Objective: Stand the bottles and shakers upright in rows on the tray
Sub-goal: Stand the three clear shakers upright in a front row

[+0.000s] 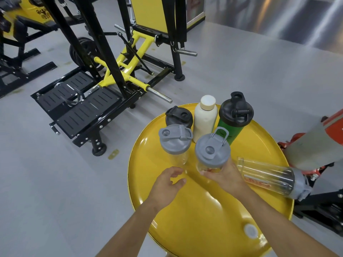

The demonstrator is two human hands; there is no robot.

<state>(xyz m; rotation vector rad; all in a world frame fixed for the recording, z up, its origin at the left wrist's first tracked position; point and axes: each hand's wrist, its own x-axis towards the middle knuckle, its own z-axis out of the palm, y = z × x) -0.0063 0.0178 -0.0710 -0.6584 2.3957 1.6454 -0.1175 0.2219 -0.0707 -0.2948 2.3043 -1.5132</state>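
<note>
A round yellow tray (185, 216) holds the bottles. At its far side stand a black-lidded shaker (178, 116), a cream bottle (205, 117) and a green shaker with a black lid (234, 115). In front of them stand two clear shakers with grey lids, one at the left (175, 140) and one at the right (212, 153). My right hand (224, 175) grips the base of the right one. My left hand (167, 181) is open just below the left one, fingers apart. A third clear shaker (269, 176) lies on its side at the tray's right edge.
A black and yellow gym machine (104, 75) with a footplate stands on the grey floor to the left and behind. Red and black equipment (315, 145) crowds the tray's right side. A white cap (250, 230) sits in the tray near its front right rim.
</note>
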